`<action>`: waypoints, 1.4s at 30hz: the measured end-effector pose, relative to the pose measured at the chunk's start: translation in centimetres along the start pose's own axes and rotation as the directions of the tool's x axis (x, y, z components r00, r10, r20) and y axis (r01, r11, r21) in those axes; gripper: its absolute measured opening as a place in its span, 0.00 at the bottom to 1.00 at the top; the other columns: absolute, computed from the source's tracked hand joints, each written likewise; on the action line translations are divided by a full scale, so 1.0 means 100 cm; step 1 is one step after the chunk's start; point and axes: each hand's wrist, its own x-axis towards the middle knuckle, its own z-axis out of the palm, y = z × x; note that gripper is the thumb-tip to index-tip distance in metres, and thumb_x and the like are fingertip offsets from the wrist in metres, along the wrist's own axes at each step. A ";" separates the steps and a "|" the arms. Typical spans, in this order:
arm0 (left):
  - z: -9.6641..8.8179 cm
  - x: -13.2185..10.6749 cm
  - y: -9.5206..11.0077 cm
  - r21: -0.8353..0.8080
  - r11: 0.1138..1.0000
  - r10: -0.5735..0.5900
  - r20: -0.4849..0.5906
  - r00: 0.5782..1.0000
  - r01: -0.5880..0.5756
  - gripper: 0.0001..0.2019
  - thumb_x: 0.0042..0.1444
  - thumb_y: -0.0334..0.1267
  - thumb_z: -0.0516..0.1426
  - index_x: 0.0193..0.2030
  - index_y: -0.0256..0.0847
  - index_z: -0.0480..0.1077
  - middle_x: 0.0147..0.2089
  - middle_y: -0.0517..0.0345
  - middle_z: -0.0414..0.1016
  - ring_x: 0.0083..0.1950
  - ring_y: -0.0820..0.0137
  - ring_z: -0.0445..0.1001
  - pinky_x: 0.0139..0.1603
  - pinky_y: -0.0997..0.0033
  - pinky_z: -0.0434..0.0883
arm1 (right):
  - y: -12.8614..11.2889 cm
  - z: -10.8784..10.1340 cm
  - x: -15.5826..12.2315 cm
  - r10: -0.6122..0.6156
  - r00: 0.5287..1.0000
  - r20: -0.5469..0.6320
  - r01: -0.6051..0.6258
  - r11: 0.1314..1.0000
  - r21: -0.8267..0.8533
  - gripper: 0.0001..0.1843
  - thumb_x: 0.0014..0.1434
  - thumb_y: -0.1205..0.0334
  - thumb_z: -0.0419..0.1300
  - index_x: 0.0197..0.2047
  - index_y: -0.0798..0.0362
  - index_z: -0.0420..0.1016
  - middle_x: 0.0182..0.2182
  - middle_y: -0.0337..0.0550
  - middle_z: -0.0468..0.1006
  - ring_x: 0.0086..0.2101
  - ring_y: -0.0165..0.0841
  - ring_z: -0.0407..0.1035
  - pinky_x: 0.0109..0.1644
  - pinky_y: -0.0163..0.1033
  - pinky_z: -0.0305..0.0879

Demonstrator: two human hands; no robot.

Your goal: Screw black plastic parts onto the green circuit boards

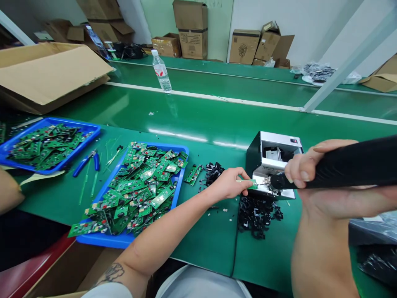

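My left hand [228, 183] pinches a small green circuit board [252, 184] and holds it against the front of a small silver machine [273, 159]. My right hand [313, 169] is wrapped round a thick black tool [350, 165] whose tip meets the board at the machine's front. Below the machine lies a heap of small black parts [257, 212]. More black parts [213, 171] and a loose green board [194, 174] lie left of my left hand.
A blue tray [182, 151] heaped with green boards sits at centre left; a second blue tray [89, 129] stands further left. Blue-handled pliers [87, 160] lie between them. A water bottle [161, 71], an open cardboard box [46, 74] and stacked cartons [192, 29] stand behind. Another person's arm [9, 192] shows at far left.
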 end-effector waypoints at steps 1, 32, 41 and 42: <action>0.000 0.000 -0.001 -0.005 1.000 0.009 0.001 1.000 -0.009 0.15 0.55 0.50 0.59 0.38 0.39 0.68 0.25 0.61 0.74 0.20 0.78 0.60 0.22 0.78 0.56 | -0.003 0.006 0.003 -0.002 0.999 -0.048 0.007 0.994 0.106 0.47 0.36 0.13 0.41 0.32 0.46 0.74 0.18 0.45 0.67 0.18 0.36 0.63 0.23 0.45 0.61; 0.002 0.002 -0.006 0.054 0.997 0.048 -0.027 0.999 -0.046 0.15 0.55 0.49 0.58 0.38 0.39 0.70 0.25 0.61 0.75 0.22 0.77 0.63 0.25 0.77 0.59 | 0.018 0.034 0.022 -0.126 0.992 0.014 0.105 0.874 0.474 0.46 0.39 0.15 0.45 0.25 0.51 0.77 0.11 0.39 0.67 0.11 0.32 0.60 0.13 0.38 0.56; -0.001 -0.007 0.011 0.070 0.998 -0.005 -0.026 1.000 0.007 0.12 0.55 0.46 0.57 0.37 0.39 0.69 0.24 0.60 0.75 0.21 0.76 0.62 0.24 0.77 0.58 | 0.009 0.007 0.009 -0.109 0.993 -0.053 0.122 0.903 0.413 0.40 0.40 0.20 0.55 0.26 0.53 0.78 0.13 0.40 0.70 0.11 0.32 0.61 0.13 0.39 0.55; -0.001 -0.008 0.013 0.080 0.997 -0.011 -0.025 1.000 0.013 0.12 0.55 0.45 0.57 0.38 0.39 0.70 0.24 0.60 0.75 0.21 0.76 0.62 0.24 0.76 0.58 | 0.011 0.001 0.007 -0.116 0.990 -0.076 0.136 0.909 0.394 0.40 0.39 0.20 0.56 0.25 0.53 0.77 0.13 0.40 0.69 0.11 0.32 0.61 0.13 0.39 0.55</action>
